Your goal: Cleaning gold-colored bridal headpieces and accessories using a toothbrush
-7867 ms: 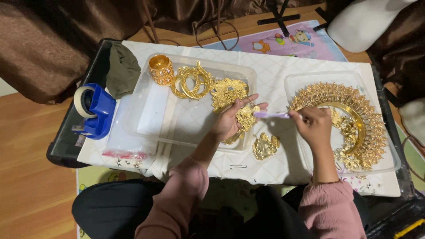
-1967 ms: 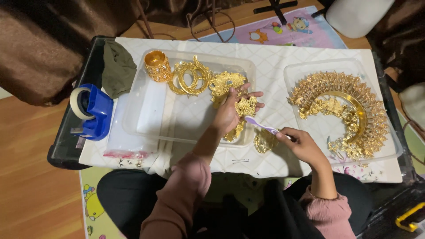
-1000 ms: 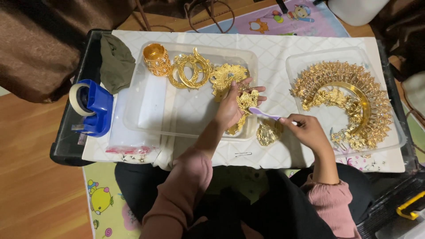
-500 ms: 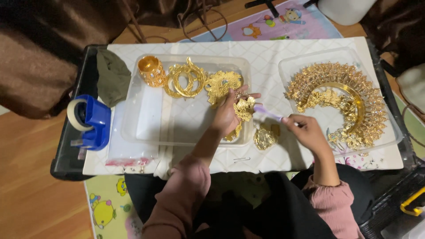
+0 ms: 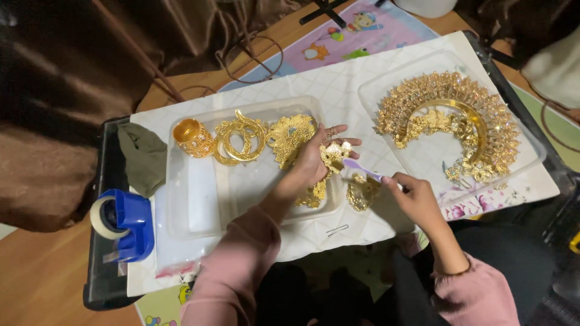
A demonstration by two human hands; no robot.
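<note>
Fingers of our left hand [image 5: 314, 158] are spread and pressed down on a gold filigree ornament [image 5: 331, 158], pinning it at the right edge of the clear plastic tray [image 5: 199, 199]; we can see the piece poking out past the fingertips toward the right and trailing down under the palm toward the tray's lower rim. Our right hand [image 5: 415, 199] has its fingers pinched together around the handle of a small purple brush [image 5: 361, 170], and the brush head points left, its tip right at the ornament, just beside our left fingertips. Between the two hands, a second small gold piece [image 5: 361, 192] lies on the white quilted cloth [image 5: 338, 84], directly below the brush and close to the right thumb. Further along the tray, left of the held ornament, we've got a flat gold leaf-shaped plate [image 5: 289, 137] partly under our left hand, then gold coiled armlets [image 5: 240, 140], then a gold cuff bangle [image 5: 193, 137] standing at the far left end. Over on the right, a big gold fan-shaped crown [image 5: 453, 124] sits in its own clear tray, well apart from the brush. At the left edge, a blue tape dispenser [image 5: 124, 222] and a dark green cloth [image 5: 144, 158] rest on the black case rim.
</note>
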